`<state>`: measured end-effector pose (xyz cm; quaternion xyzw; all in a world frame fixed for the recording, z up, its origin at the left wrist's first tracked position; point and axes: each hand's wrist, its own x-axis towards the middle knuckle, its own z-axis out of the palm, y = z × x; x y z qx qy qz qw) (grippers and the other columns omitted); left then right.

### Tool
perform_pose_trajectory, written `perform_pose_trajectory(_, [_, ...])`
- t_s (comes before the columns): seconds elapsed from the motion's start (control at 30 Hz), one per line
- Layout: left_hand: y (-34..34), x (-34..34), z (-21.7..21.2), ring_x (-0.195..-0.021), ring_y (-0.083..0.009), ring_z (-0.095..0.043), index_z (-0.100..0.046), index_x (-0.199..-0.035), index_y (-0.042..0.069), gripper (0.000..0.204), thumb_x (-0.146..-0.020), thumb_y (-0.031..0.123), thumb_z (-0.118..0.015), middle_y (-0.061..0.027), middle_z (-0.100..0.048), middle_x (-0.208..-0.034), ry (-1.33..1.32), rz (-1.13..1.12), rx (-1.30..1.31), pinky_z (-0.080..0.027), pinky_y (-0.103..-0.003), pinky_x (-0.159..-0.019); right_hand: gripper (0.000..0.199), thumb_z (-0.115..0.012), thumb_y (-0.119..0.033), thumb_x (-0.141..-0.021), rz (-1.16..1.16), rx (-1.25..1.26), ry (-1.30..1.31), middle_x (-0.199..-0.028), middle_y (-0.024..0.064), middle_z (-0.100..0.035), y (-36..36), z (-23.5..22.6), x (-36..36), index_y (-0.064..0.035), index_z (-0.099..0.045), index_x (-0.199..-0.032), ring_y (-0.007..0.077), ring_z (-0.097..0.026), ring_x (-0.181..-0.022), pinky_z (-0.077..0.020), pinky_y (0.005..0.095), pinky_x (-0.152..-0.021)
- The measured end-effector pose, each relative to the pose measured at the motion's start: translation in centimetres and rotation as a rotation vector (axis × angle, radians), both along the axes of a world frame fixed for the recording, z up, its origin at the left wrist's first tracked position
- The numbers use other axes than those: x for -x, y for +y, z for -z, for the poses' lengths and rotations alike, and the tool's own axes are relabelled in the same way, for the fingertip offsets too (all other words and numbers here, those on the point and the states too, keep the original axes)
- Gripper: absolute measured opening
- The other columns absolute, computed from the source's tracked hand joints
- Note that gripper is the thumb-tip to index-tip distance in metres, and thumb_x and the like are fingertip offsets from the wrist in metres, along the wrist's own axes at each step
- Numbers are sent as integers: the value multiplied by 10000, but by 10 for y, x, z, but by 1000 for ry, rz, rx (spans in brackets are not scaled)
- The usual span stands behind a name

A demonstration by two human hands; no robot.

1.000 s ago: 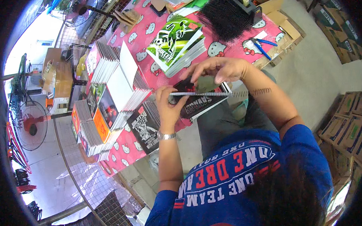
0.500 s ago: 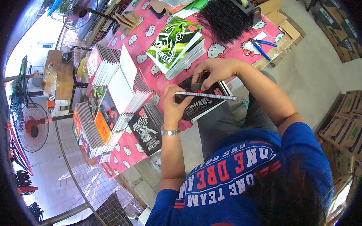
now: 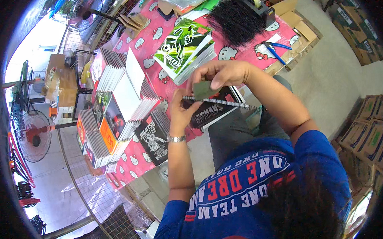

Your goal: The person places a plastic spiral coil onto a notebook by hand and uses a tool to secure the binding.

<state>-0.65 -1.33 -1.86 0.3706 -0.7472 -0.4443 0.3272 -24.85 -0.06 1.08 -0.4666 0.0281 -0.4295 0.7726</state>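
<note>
Coil (image 3: 238,104) runs along held notebook (image 3: 219,101), above black notebook (image 3: 210,114); right tail looks untrimmed; left hand (image 3: 182,108) pinches left end; right hand (image 3: 227,74) half-curled, gripping green piece (image 3: 204,90); full seating: can't tell.

The head view comes from a wide fisheye lens worn on the person's head, the left of a side-by-side pair, and faces steeply down past the chest. Black closes in round the frame, and straight edges bend toward that rim. Nearest the lens, the blue shirt (image 3: 248,180) fills the lower middle and lower right. Somewhat farther off, the left hand (image 3: 183,111) and right hand (image 3: 229,74) come near the centre. The pink-covered table (image 3: 149,61) runs aslant from upper right to lower left; cartons (image 3: 364,130) at the right edge lie well beyond.
</note>
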Motion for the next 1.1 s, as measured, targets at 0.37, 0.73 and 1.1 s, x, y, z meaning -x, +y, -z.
perform_pose_trajectory(0.37, [23,-11,-1,-832,-132,-607,-552,-1021,-3,174,-873,-14,-644,-74,-561,-1026,185,-260,-192,-549,-265,-667,314,-752,-298,-720,1060,693,1350,-945,132,-654,65,94,96,-58,-687,-912,324,-601,-953,-474,419,-852])
perform_pose_trajectory(0.73, [45,-16,13,-762,-122,-617,-549,-1125,-29,226,-939,94,-590,-90,-602,-965,199,-466,-65,-584,-270,-541,507,-599,-289,-890,1308,189,1985,-1259,174,-524,94,103,150,-64,-492,-1331,352,-473,-1191,-367,450,-1021])
perform_pose_trajectory(1.1, [51,-12,5,-698,-115,-619,-556,-1135,-21,226,-910,-11,-578,-119,-619,-1025,192,-451,2,-563,-237,-572,583,-694,-254,-786,1012,567,983,-1190,176,-504,110,13,-64,-89,-509,-1313,365,-485,-1103,-383,465,-962])
